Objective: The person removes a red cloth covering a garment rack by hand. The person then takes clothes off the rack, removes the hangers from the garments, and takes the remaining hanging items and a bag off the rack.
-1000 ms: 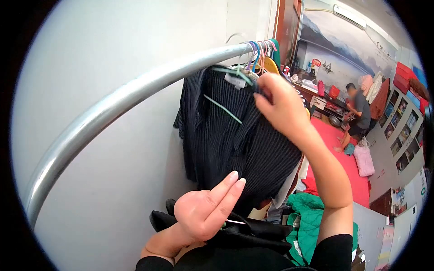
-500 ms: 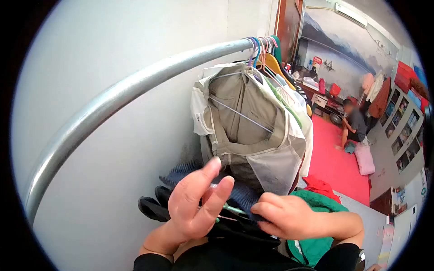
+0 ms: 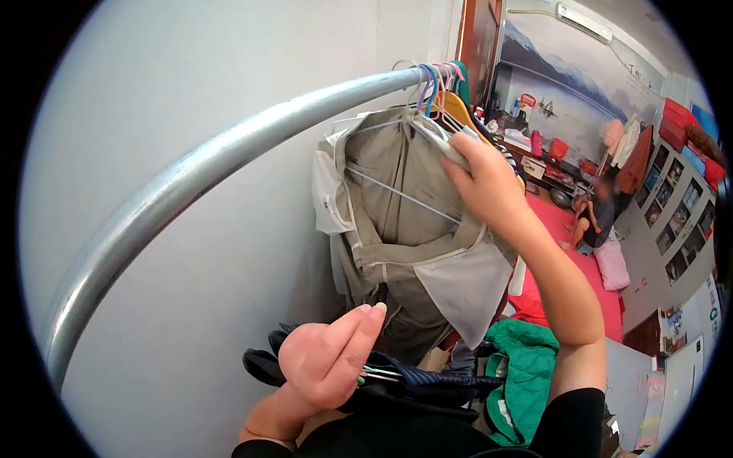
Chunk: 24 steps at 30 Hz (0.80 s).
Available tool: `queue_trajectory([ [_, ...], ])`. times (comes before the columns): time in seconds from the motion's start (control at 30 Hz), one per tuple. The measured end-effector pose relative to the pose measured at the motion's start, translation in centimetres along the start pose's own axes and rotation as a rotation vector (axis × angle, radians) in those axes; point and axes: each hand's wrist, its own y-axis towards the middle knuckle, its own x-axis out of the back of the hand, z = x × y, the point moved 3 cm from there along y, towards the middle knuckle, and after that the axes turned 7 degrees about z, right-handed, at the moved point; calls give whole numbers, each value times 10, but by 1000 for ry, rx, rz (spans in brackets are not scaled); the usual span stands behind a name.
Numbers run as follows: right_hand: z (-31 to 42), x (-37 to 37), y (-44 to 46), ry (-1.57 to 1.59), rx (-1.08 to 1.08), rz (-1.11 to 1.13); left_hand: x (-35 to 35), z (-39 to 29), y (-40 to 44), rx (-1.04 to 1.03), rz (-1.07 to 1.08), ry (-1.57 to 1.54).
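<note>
Khaki trousers [image 3: 397, 175], inside out with white pocket linings showing, hang on a thin hanger from the metal rail. My right hand [image 3: 485, 179] is closed on the upper right edge of their waistband. Lower down, my left hand [image 3: 328, 355] has its fingers pressed together at a light green hanger [image 3: 380, 374]; the palm hides most of the grip. Dark clothing [image 3: 427, 378], partly ribbed navy and partly black, hangs from that hanger close to my body.
A curved metal rail [image 3: 229, 145] crosses from lower left to the back, carrying more clothes on coloured hangers. Green clothing [image 3: 523, 374] lies at the lower right. Farther off, a person [image 3: 599, 214] sits on a red floor covering [image 3: 553, 244] near a grey cabinet [image 3: 679, 214].
My right hand has let go of the navy cloth and moved up to the trousers' waistband. The fingers of my left hand have come together. The navy cloth now hangs lower.
</note>
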Motion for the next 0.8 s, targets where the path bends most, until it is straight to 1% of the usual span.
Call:
queue_trajectory([
  [0.07, 11, 17, -6, 58, 62, -92, -1, -3, -9, 4, -2, 16],
  [0.1, 5, 23, -6, 22, 122, -136, -2, -4, -16, 7, 0, 29],
  [0.2, 24, 46, -30, 69, 94, -49, -4, -9, -26, -13, -20, 27],
  [0.27, 32, 50, -66, 16, 77, 19, -7, -13, -28, -25, -40, 66],
  [0.33, 43, 48, -116, 33, 91, 112, -7, -18, -26, -35, -61, 116],
  [0.4, 54, 31, -165, 123, 172, 341, -4, -24, -30, -44, -111, 176],
  [0.47, 75, 10, -206, 196, 280, 506, -15, -29, -32, -44, -215, 190],
  [0.53, 90, -5, -224, 338, 296, 680, -14, -31, -28, -18, -31, -101],
  [0.57, 88, -8, -224, 377, 273, 682, -15, -29, -25, -63, 20, -90],
  [0.6, 85, -6, -217, 377, 270, 676, -13, -29, -27, -69, 22, -92],
  [0.67, 71, -1, -190, 399, 227, 876, -12, -30, -36, -15, 79, -89],
  [0.7, 60, 2, -171, 358, 235, 642, -16, -28, -36, -17, 5, -80],
  [0.73, 48, 4, -152, 316, 241, 412, -15, -27, -37, -15, 5, -82],
  [0.8, 33, 12, -103, -115, 193, -7, -15, -27, -36, -8, 41, -44],
])
